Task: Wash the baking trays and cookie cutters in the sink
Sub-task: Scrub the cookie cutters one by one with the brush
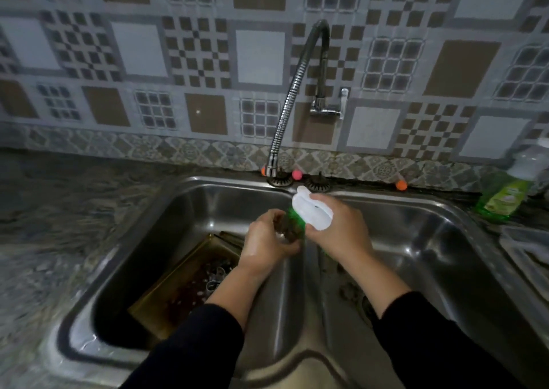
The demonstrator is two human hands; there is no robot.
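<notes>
Your right hand [341, 231] grasps a white-capped green bottle [312, 212]; your left hand [267, 240] clutches a brown scrubber [286, 228] over the steel sink [208, 192].

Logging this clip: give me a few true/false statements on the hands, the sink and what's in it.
1. The right hand holds a green bottle with a white cap. True.
2. The left hand lies flat on the counter. False: it grips a dark scrubber over the sink, against the bottle.
3. A tray sits in the left basin. True; small metal pieces lie in it.
4. The faucet spout hangs over the right basin. False: it ends above the left basin's back rim.
5. A second green bottle stands on the counter at right. True.
</notes>
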